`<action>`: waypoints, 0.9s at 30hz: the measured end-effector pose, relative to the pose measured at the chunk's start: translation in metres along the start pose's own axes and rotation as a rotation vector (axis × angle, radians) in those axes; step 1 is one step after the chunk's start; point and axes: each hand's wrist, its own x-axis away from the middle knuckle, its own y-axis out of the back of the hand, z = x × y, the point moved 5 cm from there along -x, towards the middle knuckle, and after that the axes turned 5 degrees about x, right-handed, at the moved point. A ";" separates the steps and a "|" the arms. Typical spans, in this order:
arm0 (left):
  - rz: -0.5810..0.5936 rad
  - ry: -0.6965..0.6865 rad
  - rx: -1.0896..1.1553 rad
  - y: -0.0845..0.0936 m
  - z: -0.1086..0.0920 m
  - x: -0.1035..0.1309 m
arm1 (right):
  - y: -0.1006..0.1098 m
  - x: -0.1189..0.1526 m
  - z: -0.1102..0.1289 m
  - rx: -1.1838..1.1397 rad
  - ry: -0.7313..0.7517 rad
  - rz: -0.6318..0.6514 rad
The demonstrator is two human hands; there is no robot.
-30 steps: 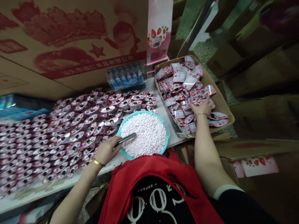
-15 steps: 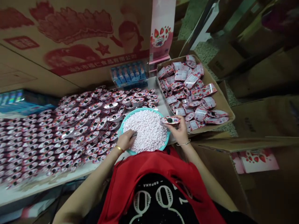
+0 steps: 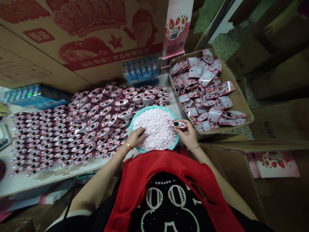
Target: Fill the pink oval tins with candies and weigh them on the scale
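A turquoise basin (image 3: 178, 140) full of small white candies (image 3: 156, 127) stands against my red apron. My left hand (image 3: 136, 137) rests over the candies at the basin's left side, thumb and fingers apart; nothing shows in it. My right hand (image 3: 189, 133) is closed on a small oval strawberry-print package (image 3: 177, 124) above the basin's right rim. A dark round hole in the package faces up. Rows of similar packages (image 3: 72, 132) with dark holes stand upright on the table to the left.
A cardboard tray (image 3: 247, 108) heaped with flattened strawberry-print packages (image 3: 205, 90) is at the right. Blue boxes (image 3: 141, 70) stand behind the rows, and more blue boxes (image 3: 36, 96) at the left. Large printed cartons (image 3: 96, 35) form a wall at the back.
The whole view has shifted, so things appear farther right and slightly higher. My left hand's fingers have lifted and spread at the candies. My right hand still holds the package over the basin.
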 end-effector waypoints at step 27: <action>0.108 -0.174 -0.602 0.088 -0.160 -0.009 | -0.036 0.003 0.030 0.261 0.368 0.136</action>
